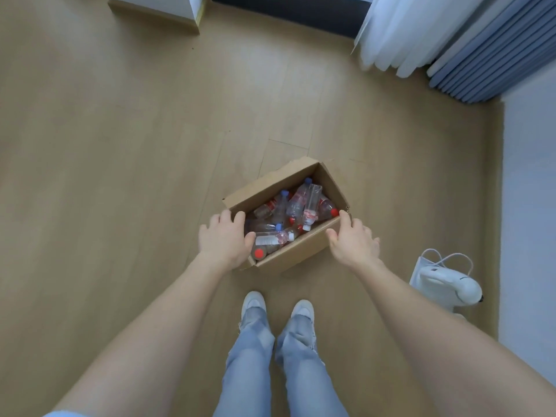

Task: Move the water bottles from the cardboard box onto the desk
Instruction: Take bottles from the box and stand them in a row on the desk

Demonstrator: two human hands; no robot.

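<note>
While the cardboard box (296, 251) of water bottles (285, 215) sits between them, the left hand (224, 240) and right hand (353, 240) spread wide at its short ends.

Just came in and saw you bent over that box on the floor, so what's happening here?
A person stands over an open cardboard box on the wooden floor, with the left hand on its left end and the right hand at its right corner. The water bottles, with red and blue caps, all lie jumbled inside. None has been taken out yet, and no desk is in view.
</note>
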